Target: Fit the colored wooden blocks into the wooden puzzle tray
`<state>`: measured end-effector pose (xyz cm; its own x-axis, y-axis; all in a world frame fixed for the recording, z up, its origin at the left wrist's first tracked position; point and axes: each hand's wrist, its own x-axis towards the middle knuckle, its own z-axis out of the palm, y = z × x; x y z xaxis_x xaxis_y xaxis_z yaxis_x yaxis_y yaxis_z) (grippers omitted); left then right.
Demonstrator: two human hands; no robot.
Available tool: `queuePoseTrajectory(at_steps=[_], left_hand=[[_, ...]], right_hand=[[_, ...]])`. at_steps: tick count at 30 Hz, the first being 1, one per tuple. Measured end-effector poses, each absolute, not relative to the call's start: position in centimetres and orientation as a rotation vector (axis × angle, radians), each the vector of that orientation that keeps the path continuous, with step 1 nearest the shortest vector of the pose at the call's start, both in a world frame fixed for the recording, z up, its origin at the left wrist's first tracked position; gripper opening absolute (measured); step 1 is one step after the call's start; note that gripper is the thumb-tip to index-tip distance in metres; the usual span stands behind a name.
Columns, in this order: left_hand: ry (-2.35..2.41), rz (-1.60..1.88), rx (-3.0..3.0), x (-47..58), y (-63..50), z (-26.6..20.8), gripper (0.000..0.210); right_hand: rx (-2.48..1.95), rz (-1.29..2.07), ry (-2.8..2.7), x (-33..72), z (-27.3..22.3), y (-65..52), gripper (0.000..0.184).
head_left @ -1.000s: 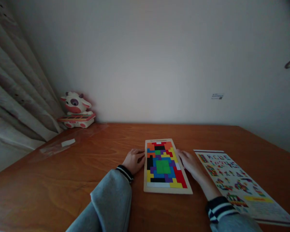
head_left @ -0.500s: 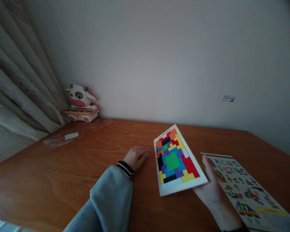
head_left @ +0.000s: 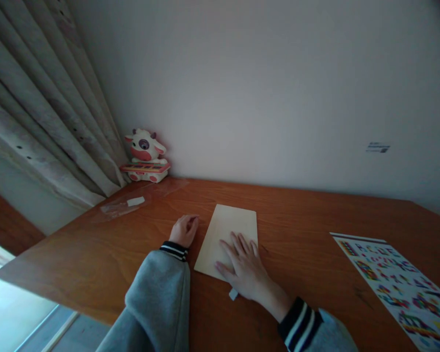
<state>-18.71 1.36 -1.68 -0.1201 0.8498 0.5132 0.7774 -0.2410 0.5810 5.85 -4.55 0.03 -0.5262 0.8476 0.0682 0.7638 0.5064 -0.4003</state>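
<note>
A pale wooden puzzle board [head_left: 225, 222] lies face down on the wooden table, its plain back showing and its coloured pieces hidden beneath. My right hand [head_left: 244, 266] rests flat on the board's near right part, fingers spread. Just past the near edge, by the heel of that hand, a small light piece [head_left: 233, 294] pokes out on the table. To the left of the board, my left hand [head_left: 184, 231] lies on the table top, fingers loosely stretched and holding nothing; it is apart from the board.
A printed pattern sheet [head_left: 388, 278] lies at the right of the table [head_left: 300, 234]. At the far left corner stands a cow toy with a keyboard [head_left: 146, 156]. Clear tape with a white label [head_left: 135, 201] sticks near the left edge, beside the curtain [head_left: 58, 98].
My right hand has turned the board over, from tilted with coloured pieces showing to face down on the table, and let go of its edge. A small piece now shows beside it.
</note>
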Motion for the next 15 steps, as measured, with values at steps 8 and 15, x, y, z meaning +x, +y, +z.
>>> queuePoseTrajectory(at_steps=[8,15], left_hand=[[1.726,1.024,2.272,-16.5,0.7,-1.0,0.031],[1.704,1.005,2.274,-15.4,0.4,-1.3,0.034]], right_hand=[[-1.443,0.142,-2.114,9.7,-2.0,-0.6,0.052],[-1.563,0.231,-2.141,10.9,-3.0,0.1,0.066]])
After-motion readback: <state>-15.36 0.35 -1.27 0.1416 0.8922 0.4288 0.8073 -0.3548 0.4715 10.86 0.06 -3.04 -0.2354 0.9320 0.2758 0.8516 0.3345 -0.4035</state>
